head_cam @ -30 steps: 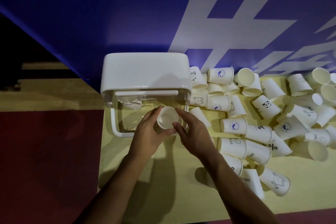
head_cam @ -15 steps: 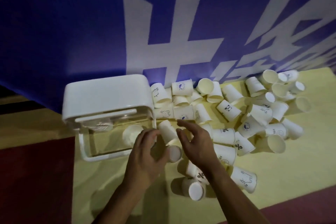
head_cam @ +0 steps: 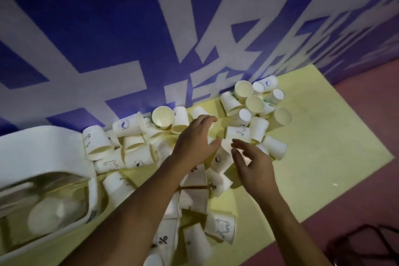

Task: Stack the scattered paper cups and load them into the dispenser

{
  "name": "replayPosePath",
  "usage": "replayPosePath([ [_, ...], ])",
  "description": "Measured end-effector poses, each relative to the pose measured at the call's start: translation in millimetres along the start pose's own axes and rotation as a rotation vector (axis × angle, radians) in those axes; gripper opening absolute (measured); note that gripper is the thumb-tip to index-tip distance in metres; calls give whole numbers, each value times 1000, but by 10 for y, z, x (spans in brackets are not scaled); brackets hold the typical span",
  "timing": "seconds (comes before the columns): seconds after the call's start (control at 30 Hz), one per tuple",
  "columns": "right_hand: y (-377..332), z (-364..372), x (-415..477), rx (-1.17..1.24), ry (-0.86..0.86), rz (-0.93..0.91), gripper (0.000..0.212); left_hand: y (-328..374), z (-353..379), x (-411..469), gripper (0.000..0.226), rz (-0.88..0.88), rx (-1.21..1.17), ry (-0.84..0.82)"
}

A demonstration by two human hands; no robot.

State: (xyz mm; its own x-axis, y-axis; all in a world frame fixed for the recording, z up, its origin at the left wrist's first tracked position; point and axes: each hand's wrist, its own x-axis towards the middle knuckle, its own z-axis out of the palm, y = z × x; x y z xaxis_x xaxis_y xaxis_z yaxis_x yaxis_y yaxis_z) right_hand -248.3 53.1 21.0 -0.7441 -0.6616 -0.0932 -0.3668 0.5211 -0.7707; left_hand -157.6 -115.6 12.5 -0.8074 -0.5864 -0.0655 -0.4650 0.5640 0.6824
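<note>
Your left hand (head_cam: 195, 139) and right hand (head_cam: 251, 163) hover open and empty over scattered white paper cups (head_cam: 238, 134); next, grasp one to stack

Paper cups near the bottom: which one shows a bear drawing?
The cup with the bear, lying below the right hand; its neighbours show percent signs.

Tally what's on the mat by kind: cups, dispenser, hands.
Dispenser: 1
Hands: 2, left and right, both empty
Loose paper cups: at least 30; they overlap, so there is no exact count
Cups inside the dispenser: too blurred to count
Total: at least 33
</note>
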Motion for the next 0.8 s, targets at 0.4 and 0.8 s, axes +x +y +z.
replayPosePath([
  [0.4,659,-391,714,3,13,112,29,417,1006,1402,79,-22,308,-193],
  [0.8,790,-457,1432,-108,89,165,40,314,942,1425,56,-123,144,-91],
])
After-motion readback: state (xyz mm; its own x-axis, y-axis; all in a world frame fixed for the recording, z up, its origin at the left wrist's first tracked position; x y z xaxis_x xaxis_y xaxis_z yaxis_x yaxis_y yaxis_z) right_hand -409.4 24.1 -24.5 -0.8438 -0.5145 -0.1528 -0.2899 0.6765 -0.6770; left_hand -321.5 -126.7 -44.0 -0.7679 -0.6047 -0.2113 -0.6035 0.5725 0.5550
